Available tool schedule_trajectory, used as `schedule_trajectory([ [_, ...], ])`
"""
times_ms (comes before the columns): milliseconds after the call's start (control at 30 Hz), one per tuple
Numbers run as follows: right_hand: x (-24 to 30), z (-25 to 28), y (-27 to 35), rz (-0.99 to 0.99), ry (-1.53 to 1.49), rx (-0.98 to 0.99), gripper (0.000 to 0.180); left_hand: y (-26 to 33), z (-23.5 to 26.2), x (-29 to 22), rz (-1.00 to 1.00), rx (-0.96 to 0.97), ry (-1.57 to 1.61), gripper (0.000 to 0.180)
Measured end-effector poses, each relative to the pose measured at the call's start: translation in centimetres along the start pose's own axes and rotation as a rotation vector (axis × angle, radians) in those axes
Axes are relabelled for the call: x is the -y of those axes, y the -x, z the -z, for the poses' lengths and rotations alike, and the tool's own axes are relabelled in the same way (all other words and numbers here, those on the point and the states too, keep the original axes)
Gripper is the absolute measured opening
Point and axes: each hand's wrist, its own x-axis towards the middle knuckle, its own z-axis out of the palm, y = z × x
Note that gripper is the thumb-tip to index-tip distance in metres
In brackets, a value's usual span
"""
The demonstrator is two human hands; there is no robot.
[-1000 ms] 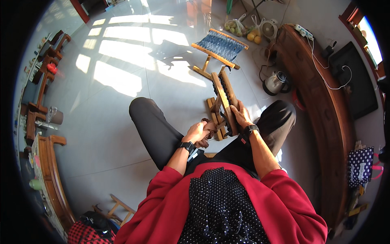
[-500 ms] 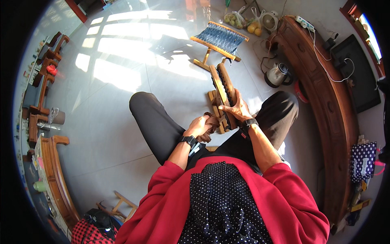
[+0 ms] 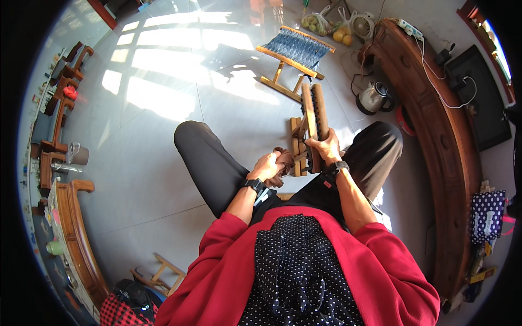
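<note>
Between my knees, my right hand [image 3: 328, 149] is closed on a wooden folding stool [image 3: 321, 111]. The stool's two seat rails stand close together, with dark cord along them, and its foot bars are to the left of the rails. My left hand [image 3: 265, 167] is closed around a crumpled brown cloth [image 3: 281, 169], just left of the stool's lower end. Ahead of it stands another wooden stool with a blue woven seat [image 3: 296, 49], opened out on the floor.
A long wooden cabinet [image 3: 435, 136] curves along the right. Beside it stand an electric kettle [image 3: 372, 99], a small fan [image 3: 362, 25] and bags of fruit [image 3: 342, 36]. Wooden furniture [image 3: 76, 233] lines the left. Sunlight falls across the tiled floor [image 3: 147, 179].
The held stool's rails have swung to the right and now point more straight ahead. My right hand has shifted a little to the right with them. The left hand still holds the cloth.
</note>
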Motion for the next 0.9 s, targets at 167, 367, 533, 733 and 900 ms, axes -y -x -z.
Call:
schedule_trajectory([
  [167, -1.2, 1.0, -0.1, -0.085, -0.399, -0.058, 0.069, -0.7, -0.3, 0.4, -0.109, -0.053, -0.117, 0.039],
  [367, -3.4, 1.2, -1.3, -0.242, -0.459, -0.035, 0.056, -1.1, -0.4, 0.5, -0.094, -0.012, -0.098, 0.040],
  [533, -5.6, 1.4, -1.5, -0.540, -0.526, 0.091, 0.053, -0.6, 0.0, -0.6, -0.042, 0.006, -0.060, 0.040],
  [733, -5.8, 0.7, -1.7, -0.465, -0.424, 0.186, 0.078, -0.4, 0.3, -1.1, 0.000, 0.045, -0.060, 0.039],
  [900, -4.2, 0.7, -1.0, -0.408, -0.453, 0.204, 0.082, -1.0, 0.0, 0.0, -0.066, 0.027, -0.081, 0.038],
])
